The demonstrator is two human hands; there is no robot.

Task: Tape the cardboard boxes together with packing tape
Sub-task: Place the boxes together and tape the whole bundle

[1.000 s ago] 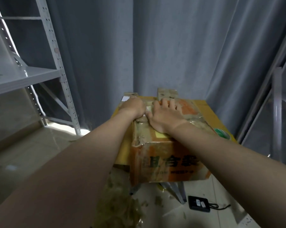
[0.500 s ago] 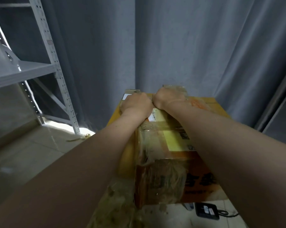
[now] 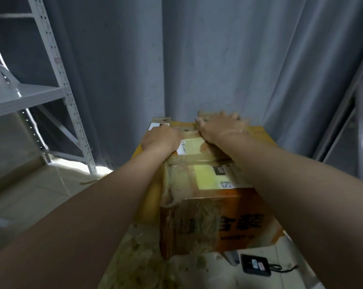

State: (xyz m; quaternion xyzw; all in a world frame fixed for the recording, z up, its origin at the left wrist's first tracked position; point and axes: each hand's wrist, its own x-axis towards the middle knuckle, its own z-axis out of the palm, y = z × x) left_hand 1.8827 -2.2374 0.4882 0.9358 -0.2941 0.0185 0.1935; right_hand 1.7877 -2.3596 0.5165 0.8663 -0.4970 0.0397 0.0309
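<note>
Looks to be the pressing-down step, with tape already on and now being rubbed flat.

Keep the whole stack of cardboard boxes [image 3: 207,215] steady first. Send the weight straight down through both forearms, never sideways, to avoid sliding the upper box [image 3: 214,217] on the lower box [image 3: 150,195]. Then work along the packing tape [image 3: 176,180] from the middle out toward the far edge, to push out air and leave no loose end. Better to use a flat palm than knuckles. Last, fold the tape end over the far rim and down the side with the fingertips.

With the left hand [image 3: 160,139], pressing on the far left part of the top face, knuckles up and fingers tucked out of sight. Cannot tell whether gripping anything. With the right hand [image 3: 220,127], lying flat just beside the left one, apart from it by a narrow gap. Spread over the far edge, a little blurred, clamped on nothing.

Directly under both hands and reaching back toward the body: the upper box, orange-brown, with dark printed characters on the near side and worn corners. Beneath it, sticking out left of the left forearm: the lower box, yellow. Below the left wrist: clear tape, wrinkled and cloudy, in several layers. Between the forearms: a pale yellow label [image 3: 205,177]. Just near the left hand: a small white label [image 3: 189,146].
</note>
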